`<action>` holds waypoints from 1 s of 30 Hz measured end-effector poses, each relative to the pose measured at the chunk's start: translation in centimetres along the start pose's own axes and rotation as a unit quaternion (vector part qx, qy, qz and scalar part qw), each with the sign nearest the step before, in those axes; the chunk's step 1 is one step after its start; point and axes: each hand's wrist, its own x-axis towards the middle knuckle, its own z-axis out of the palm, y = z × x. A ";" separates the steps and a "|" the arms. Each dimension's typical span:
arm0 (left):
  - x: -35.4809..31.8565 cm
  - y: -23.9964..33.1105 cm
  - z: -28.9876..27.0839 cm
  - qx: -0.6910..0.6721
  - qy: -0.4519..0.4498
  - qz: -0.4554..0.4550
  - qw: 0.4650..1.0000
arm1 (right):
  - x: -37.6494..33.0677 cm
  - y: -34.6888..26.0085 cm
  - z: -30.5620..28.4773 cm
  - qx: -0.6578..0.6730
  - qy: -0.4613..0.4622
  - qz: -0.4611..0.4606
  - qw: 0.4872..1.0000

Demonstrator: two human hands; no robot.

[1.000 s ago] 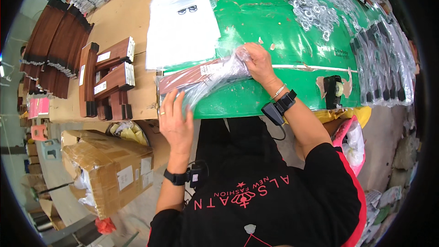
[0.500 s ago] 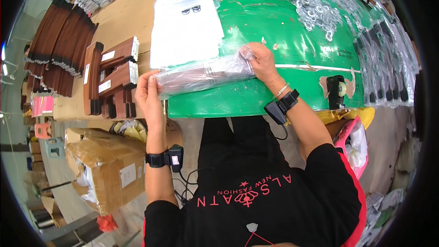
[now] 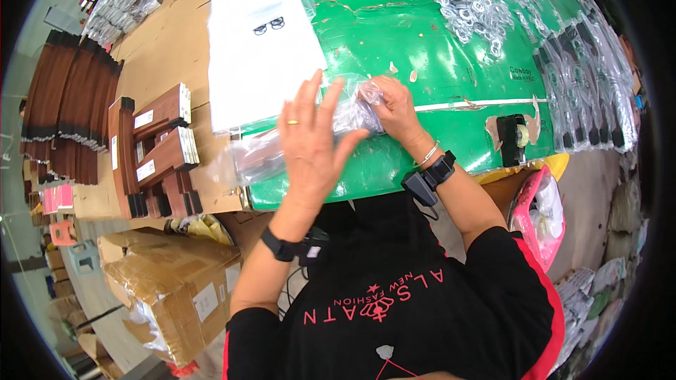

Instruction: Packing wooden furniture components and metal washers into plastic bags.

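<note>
Left hand point(image 3: 312, 142) is spread flat with the fingers fanned open, palm down over the middle of a long clear plastic bag point(image 3: 296, 144) that lies across the near edge of the green table point(image 3: 415, 49) — I see a ring on one finger and a dark band on the wrist. Right hand point(image 3: 393, 108) is closed on the right end of that bag, fingers pinching the crumpled plastic there. Through the film I can make out a dark brown length inside, though what it is exactly I cannot tell.

Just behind the bag lies a stack of flat white bags point(image 3: 262, 46), partly on the green top and partly on the cardboard sheet point(image 3: 165, 63) to the left. On that cardboard, near my left hand, stands a cluster of brown wooden pieces with white labels point(image 3: 156, 151), and further left a long row of dark brown slats point(image 3: 67, 116). A tape dispenser point(image 3: 512, 137) sits at the table edge to the right, well apart from the bag, and a heap of clear-packed metal parts point(image 3: 468, 3) lies at the far side — a brown carton point(image 3: 172, 285) stands below on the floor.
</note>
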 end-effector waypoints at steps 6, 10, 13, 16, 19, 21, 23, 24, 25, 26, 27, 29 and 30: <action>-0.2 -3.1 4.0 -0.082 -0.043 -0.087 0.992 | 0.4 -0.6 0.0 0.019 -0.005 0.014 1.000; 0.7 -3.7 4.6 -0.112 -0.015 -0.082 0.990 | 0.6 -1.1 0.6 0.020 0.020 0.030 0.999; 1.2 -4.2 5.6 -0.129 0.031 -0.054 0.990 | 0.6 -1.1 0.7 0.025 0.047 0.040 0.998; 0.7 -4.9 6.5 -0.230 0.023 -0.103 0.967 | 0.3 -1.7 0.4 0.059 0.033 0.085 0.994; 0.4 -5.1 6.2 -0.313 -0.015 -0.179 0.933 | 0.4 -3.1 -0.3 0.063 0.012 0.139 0.988; 0.4 -4.9 6.2 -0.318 -0.032 -0.203 0.925 | 0.3 -2.8 -0.2 0.037 0.012 0.134 0.990; 0.5 -4.7 6.6 -0.338 -0.016 -0.227 0.913 | 0.1 -1.2 0.4 0.040 0.058 0.043 0.997; 0.6 -4.7 6.7 -0.340 -0.017 -0.226 0.913 | 0.3 -1.1 0.3 0.038 0.059 0.043 0.997; 0.8 -4.6 6.7 -0.319 -0.034 -0.236 0.917 | 0.5 -1.0 0.0 0.063 0.038 0.080 0.994; 1.0 -4.5 6.8 -0.298 -0.050 -0.247 0.921 | 0.7 -0.8 -0.3 0.087 0.018 0.116 0.989; 1.2 -4.3 6.9 -0.298 -0.051 -0.245 0.921 | 1.1 -0.9 -0.6 0.087 0.019 0.116 0.989; 1.9 -3.9 7.2 -0.245 -0.057 -0.238 0.938 | 2.3 -0.8 -1.2 0.065 -0.017 0.143 0.987; 1.8 -4.0 7.2 -0.239 -0.053 -0.241 0.939 | 2.7 -0.7 -0.9 0.070 -0.021 0.140 0.987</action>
